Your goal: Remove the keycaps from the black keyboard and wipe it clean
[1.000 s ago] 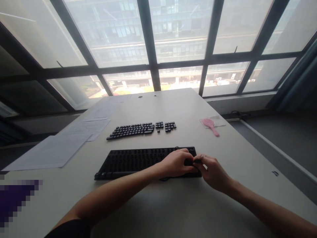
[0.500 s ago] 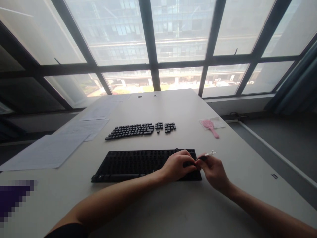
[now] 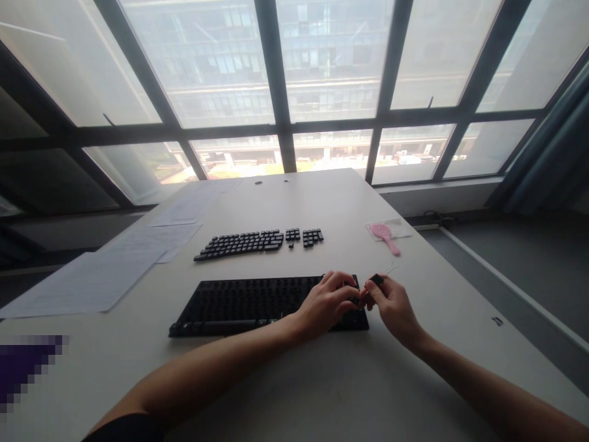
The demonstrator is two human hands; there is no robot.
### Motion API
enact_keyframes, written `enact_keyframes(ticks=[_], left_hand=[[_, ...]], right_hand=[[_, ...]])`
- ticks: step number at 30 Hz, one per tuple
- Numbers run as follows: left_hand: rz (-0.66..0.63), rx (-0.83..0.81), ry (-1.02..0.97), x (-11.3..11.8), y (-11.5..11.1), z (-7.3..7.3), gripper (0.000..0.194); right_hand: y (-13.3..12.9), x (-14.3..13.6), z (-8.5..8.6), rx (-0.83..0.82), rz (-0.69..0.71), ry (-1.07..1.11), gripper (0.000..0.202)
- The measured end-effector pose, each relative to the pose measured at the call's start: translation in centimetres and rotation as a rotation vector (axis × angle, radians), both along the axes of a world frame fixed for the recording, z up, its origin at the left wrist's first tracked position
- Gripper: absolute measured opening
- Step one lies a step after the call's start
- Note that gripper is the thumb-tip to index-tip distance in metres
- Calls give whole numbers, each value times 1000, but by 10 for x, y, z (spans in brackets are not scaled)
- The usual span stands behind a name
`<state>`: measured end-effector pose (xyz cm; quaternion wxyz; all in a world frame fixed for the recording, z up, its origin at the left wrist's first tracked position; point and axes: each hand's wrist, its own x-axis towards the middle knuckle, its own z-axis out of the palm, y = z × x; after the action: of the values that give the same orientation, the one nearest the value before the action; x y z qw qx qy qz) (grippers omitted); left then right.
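Observation:
A black keyboard [image 3: 248, 302] lies across the near part of the white table, with most of its keycaps off. My left hand [image 3: 327, 301] rests over its right end, fingers bent and spread a little, touching the keys there. Just right of it, beside the keyboard's right edge, my right hand [image 3: 389, 302] is closed on a small tool with a black part [image 3: 377, 279] and thin pale wire ends [image 3: 391, 268]. Its fingertips are close to those of my left hand; whether they also pinch a keycap cannot be made out.
Loose black keycaps [image 3: 246, 242] lie in keyboard-like groups behind the keyboard. A pink brush [image 3: 385, 237] sits on a clear plastic bag [image 3: 402, 228] at the right. Papers [image 3: 129, 270] cover the left side. Small dark pieces [image 3: 497, 321] lie near the right edge.
My right hand has turned the tool, so its black part now points up, and drawn slightly back. The fingers of my left hand have lifted and spread somewhat. The view has shifted a little.

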<state>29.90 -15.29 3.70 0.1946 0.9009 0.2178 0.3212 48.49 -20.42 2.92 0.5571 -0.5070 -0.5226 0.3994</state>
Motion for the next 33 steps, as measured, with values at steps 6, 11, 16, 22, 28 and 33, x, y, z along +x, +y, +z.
enact_keyframes(ticks=[6, 11, 16, 22, 28, 33], left_hand=[[194, -97, -36, -8, 40, 20, 12], [446, 51, 251, -20, 110, 10, 5], [451, 139, 349, -23, 140, -5, 4], [500, 215, 347, -23, 150, -8, 7], [529, 214, 358, -22, 160, -5, 5], [527, 207, 274, -21, 143, 11, 10]], right_hand=[[0, -2, 0, 38, -39, 2, 35], [0, -2, -3, 36, -20, -4, 35], [3, 1, -5, 41, -33, 4, 34], [5, 4, -8, 22, -11, 5, 33], [4, 4, -4, 28, -2, -5, 33], [6, 10, 2, 46, 9, -45, 30]])
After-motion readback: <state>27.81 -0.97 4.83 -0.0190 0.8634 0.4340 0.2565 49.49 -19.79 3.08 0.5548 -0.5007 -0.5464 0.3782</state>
